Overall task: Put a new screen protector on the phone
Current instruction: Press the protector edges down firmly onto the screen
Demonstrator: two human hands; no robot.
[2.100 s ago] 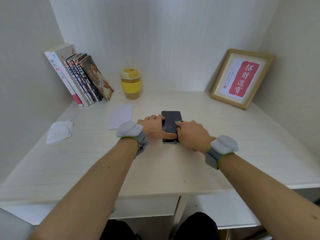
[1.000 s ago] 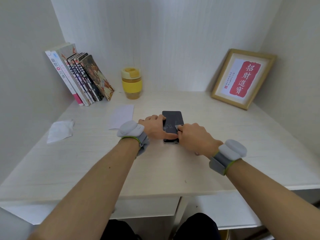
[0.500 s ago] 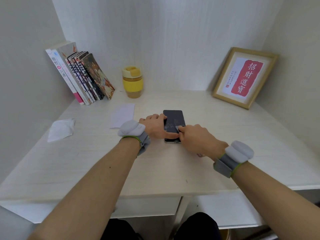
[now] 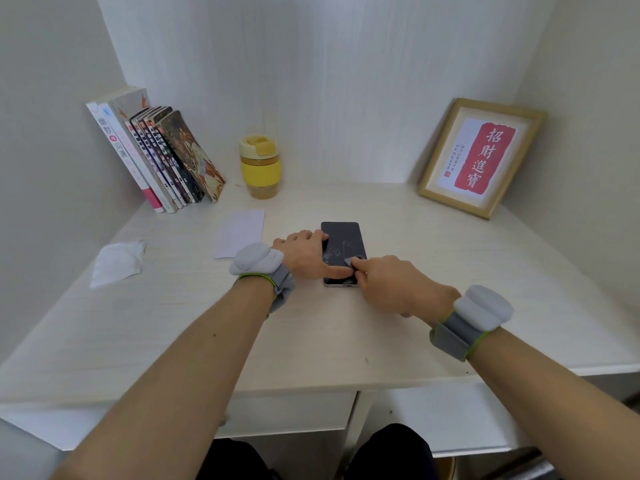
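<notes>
A dark phone [image 4: 343, 237] lies flat on the pale desk [image 4: 450, 271], its screen up and marked with pale smears or cracks. My left hand [image 4: 304, 252] holds the phone at its left edge, with the thumb stretched across the lower screen. My right hand [image 4: 391, 285] comes in from the right with curled fingers and pinches a small grey tab [image 4: 348, 261] against the lower part of the screen. The hands hide the near corners of the phone. I cannot tell whether a film is attached to the tab.
A white paper sheet [image 4: 240, 232] lies left of the phone and a crumpled white wipe [image 4: 117, 261] farther left. Leaning books [image 4: 156, 157] and a yellow lidded cup [image 4: 260, 166] stand at the back. A framed red print [image 4: 479, 157] leans at the back right.
My right hand has slid the grey tab down the screen toward me, and its wrist has swung out to the right. Left hand and phone have stayed in place.
</notes>
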